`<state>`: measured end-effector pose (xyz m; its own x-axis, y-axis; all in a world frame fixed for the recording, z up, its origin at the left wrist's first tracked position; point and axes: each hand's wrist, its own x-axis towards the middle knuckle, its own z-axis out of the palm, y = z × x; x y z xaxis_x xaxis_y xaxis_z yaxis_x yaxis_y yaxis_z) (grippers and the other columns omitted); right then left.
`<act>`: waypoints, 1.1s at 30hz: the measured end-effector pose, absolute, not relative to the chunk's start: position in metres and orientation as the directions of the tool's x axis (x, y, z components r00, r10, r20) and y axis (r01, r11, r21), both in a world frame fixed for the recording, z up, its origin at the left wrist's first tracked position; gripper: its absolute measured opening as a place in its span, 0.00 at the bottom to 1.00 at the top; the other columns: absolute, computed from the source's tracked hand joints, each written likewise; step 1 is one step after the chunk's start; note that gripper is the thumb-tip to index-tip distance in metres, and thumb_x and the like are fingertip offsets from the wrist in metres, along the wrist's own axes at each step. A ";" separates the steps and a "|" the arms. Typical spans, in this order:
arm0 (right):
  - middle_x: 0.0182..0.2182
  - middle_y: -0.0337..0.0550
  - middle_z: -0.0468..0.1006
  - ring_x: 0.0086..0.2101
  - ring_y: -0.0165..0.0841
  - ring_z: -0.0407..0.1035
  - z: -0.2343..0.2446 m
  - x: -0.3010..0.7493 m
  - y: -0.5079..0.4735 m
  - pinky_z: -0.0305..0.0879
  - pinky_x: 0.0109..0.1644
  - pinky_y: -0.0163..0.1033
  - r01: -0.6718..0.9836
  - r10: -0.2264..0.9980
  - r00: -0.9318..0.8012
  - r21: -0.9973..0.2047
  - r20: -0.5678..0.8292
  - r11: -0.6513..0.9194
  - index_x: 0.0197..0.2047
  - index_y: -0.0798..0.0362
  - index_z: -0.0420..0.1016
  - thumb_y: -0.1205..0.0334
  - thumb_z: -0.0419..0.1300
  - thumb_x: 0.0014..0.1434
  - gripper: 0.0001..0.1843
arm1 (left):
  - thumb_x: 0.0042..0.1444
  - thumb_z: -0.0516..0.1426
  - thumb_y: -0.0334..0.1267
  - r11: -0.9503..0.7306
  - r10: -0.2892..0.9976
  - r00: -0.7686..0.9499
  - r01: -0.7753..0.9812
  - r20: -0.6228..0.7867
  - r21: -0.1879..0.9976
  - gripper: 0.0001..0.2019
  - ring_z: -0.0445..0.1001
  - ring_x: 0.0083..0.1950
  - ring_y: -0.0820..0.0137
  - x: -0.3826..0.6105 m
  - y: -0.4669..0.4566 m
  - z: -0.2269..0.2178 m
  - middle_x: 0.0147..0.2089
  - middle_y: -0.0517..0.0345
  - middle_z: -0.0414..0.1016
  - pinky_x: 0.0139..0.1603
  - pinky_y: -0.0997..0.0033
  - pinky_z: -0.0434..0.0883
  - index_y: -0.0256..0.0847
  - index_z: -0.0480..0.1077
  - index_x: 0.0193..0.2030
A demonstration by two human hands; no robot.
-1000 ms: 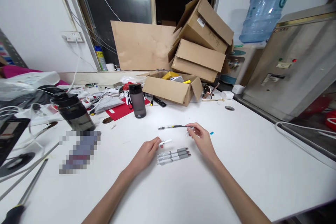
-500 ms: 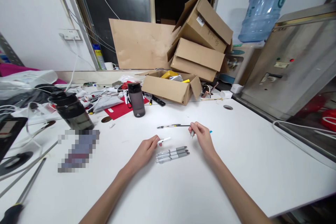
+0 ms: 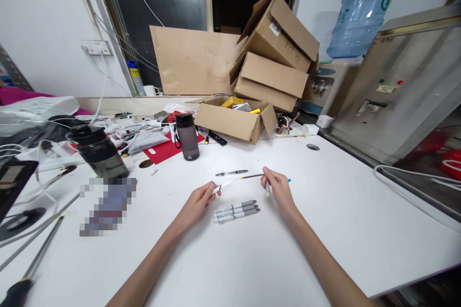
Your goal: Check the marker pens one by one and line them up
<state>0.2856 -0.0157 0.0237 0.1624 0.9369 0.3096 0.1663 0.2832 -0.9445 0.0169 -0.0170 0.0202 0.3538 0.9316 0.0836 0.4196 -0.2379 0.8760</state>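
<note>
On the white table my left hand pinches a small clear pen barrel piece, its tip raised off the surface. My right hand is closed on a thin ink refill that points left, and a grey pen part hangs down from the same fingers. A separate pen piece lies on the table just left of the refill's tip. Three assembled grey-and-clear pens lie side by side between my hands.
A dark water bottle stands beyond my hands, a larger dark jar at left among cables. Cardboard boxes pile up at the back. A blue water jug and a metal cabinet are at right. A screwdriver lies front left.
My right hand has pulled the thin refill back out of the pen piece, which now lies alone on the table. My left hand has lifted its clear barrel piece slightly.
</note>
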 end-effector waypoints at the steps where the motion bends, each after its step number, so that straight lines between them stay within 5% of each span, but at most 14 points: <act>1: 0.20 0.41 0.68 0.25 0.33 0.61 0.024 0.285 -0.016 0.58 0.33 0.39 0.163 0.938 0.159 -0.945 0.309 0.284 0.17 0.51 0.69 0.38 0.55 0.64 0.31 | 0.69 0.41 0.58 -0.240 0.930 0.359 0.415 0.085 0.877 0.26 0.53 0.28 0.71 0.017 -0.017 0.020 0.26 0.66 0.51 0.31 0.73 0.54 0.41 0.70 0.39; 16: 0.21 0.40 0.69 0.27 0.33 0.62 0.022 0.283 -0.017 0.57 0.36 0.38 0.204 0.945 0.078 -0.933 0.317 0.296 0.19 0.52 0.70 0.42 0.54 0.66 0.30 | 0.70 0.40 0.57 -0.252 0.925 0.371 0.426 0.086 0.869 0.25 0.55 0.30 0.70 0.018 -0.019 0.021 0.28 0.65 0.54 0.32 0.72 0.55 0.42 0.69 0.38; 33: 0.39 0.41 0.80 0.36 0.35 0.70 0.021 0.272 -0.027 0.65 0.39 0.37 0.313 0.935 -0.201 -0.885 0.292 0.344 0.41 0.49 0.80 0.54 0.59 0.63 0.11 | 0.71 0.40 0.54 -0.360 0.889 0.438 0.498 0.130 0.789 0.25 0.58 0.30 0.69 0.023 -0.024 0.021 0.27 0.64 0.60 0.35 0.71 0.59 0.42 0.70 0.38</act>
<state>0.2724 -0.0270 0.0210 -0.2013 0.9349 0.2923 0.3132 0.3442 -0.8851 0.0232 -0.0244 0.0214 0.4384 0.8894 0.1296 0.4980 -0.3604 0.7887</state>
